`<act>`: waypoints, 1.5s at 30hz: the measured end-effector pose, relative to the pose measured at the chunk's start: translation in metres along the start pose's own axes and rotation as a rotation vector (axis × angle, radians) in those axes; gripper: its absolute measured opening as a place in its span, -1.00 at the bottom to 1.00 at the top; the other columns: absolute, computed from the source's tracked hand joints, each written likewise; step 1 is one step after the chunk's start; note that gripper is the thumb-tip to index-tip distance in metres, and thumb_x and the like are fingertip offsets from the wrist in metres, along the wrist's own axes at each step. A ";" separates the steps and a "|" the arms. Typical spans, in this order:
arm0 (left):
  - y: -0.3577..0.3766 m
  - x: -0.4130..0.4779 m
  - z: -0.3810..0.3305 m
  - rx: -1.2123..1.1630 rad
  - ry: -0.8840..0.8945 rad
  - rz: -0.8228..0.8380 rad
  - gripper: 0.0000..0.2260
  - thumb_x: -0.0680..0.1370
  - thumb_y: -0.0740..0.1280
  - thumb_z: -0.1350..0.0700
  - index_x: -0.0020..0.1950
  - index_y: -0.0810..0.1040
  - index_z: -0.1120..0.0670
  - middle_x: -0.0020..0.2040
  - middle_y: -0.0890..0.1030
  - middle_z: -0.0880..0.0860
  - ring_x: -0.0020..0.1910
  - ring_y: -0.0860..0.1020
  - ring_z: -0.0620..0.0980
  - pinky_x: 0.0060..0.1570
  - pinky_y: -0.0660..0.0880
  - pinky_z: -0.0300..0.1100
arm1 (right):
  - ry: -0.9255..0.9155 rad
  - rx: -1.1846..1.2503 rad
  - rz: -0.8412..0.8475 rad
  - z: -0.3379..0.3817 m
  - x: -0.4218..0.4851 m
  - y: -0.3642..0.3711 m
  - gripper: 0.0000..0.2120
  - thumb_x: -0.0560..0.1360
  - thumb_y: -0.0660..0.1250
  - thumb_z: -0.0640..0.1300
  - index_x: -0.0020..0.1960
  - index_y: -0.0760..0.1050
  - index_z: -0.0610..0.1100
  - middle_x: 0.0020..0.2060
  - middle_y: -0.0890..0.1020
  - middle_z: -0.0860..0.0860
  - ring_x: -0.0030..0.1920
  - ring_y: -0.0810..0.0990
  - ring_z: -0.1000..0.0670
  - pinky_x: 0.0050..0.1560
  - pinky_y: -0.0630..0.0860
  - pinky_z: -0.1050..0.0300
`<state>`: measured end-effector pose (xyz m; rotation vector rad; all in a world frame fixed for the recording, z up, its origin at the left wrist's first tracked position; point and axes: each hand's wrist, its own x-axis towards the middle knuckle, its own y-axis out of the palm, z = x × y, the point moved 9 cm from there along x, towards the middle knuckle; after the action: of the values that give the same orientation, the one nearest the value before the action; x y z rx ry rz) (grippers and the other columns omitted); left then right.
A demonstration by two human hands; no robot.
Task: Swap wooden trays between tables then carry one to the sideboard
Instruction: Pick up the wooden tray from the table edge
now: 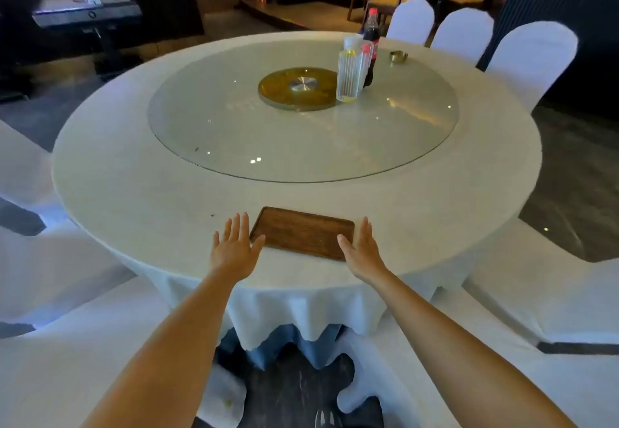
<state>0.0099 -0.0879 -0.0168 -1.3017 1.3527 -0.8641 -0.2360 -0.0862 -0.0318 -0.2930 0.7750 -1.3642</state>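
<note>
Both bare forearms reach forward over the near edge of the round table covered in a white cloth point(134, 193). The left hand point(234, 246) is flat with fingers spread, just beside the left short end of the dark brown rectangular wooden tray point(301, 231); its thumb lies at the tray's near left corner. The right hand point(361, 250) is open, fingers together, at the tray's right end, thumb over the near right corner. Neither hand grips anything.

The tray lies flat at the near edge of the table, empty, with a low raised rim, rounded corners and visible grain.

Beyond it sits the round glass turntable point(234, 133) on a gold hub point(298, 87). At its far right stand a ribbed clear glass jug point(348, 76) and a dark cola bottle with a red cap and red label point(370, 42); the label's writing is too blurred to read. A small metal dish point(398, 56) lies beyond them.
</note>
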 end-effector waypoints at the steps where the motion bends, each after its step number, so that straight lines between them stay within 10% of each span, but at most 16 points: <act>1: 0.004 0.007 -0.001 -0.018 -0.021 0.028 -0.40 0.61 -0.09 -0.15 0.54 -0.22 0.09 0.57 -0.16 0.08 0.56 -0.14 0.04 0.53 -0.13 0.01 | 0.031 0.027 0.004 -0.003 0.008 0.000 -0.29 0.59 0.01 0.11 0.50 -0.35 -0.15 0.54 -0.21 -0.08 0.54 -0.13 -0.10 0.51 -0.06 -0.02; 17: 0.057 0.101 0.015 -0.058 -0.192 0.219 -0.46 0.62 0.01 -0.10 0.49 0.11 0.20 0.45 0.29 0.23 0.42 0.28 0.21 0.32 0.32 0.08 | 0.380 0.219 0.008 -0.048 0.085 0.023 -0.35 0.59 0.06 0.07 0.53 -0.11 -0.21 0.51 0.13 -0.18 0.47 0.20 -0.19 0.42 0.22 -0.03; 23: 0.066 0.120 0.022 -0.025 -0.248 0.233 -0.50 0.61 0.03 -0.10 0.38 0.25 0.25 0.35 0.37 0.24 0.30 0.41 0.24 0.18 0.42 0.08 | 0.462 0.119 -0.052 -0.062 0.100 0.022 -0.55 0.58 0.07 0.05 0.26 0.33 -0.29 -0.04 0.34 -0.11 -0.07 0.38 -0.07 -0.09 0.31 0.09; 29: 0.075 0.124 0.033 0.009 -0.283 0.266 -0.51 0.60 0.03 -0.15 0.27 0.32 0.24 0.20 0.54 0.24 0.16 0.53 0.22 0.00 0.48 -0.01 | 0.489 0.072 -0.041 -0.068 0.105 0.022 -0.55 0.59 0.08 0.03 0.30 0.27 -0.31 0.15 0.50 -0.21 0.13 0.50 -0.20 -0.09 0.31 0.09; 35: 0.068 0.117 0.040 0.028 -0.293 0.223 -0.48 0.58 0.00 -0.20 0.19 0.39 0.23 0.09 0.60 0.23 0.07 0.57 0.22 -0.09 0.48 -0.03 | 0.450 0.092 -0.029 -0.067 0.104 0.023 -0.59 0.60 0.10 -0.02 0.26 0.30 -0.34 -0.17 0.43 -0.07 -0.09 0.41 -0.10 -0.13 0.33 0.08; 45: 0.032 0.069 0.077 -0.112 -0.425 0.095 -0.47 0.56 0.03 -0.24 0.04 0.44 0.23 -0.09 0.59 0.19 -0.11 0.56 0.16 -0.23 0.41 -0.09 | 0.254 0.120 -0.008 -0.008 0.098 0.021 -0.59 0.60 0.10 -0.05 0.32 0.23 -0.31 0.29 0.46 -0.24 0.25 0.48 -0.25 0.14 0.44 -0.04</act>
<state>0.0845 -0.1388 -0.0773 -1.3998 1.1241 -0.4189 -0.2244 -0.1720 -0.0822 -0.0284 0.8976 -1.4659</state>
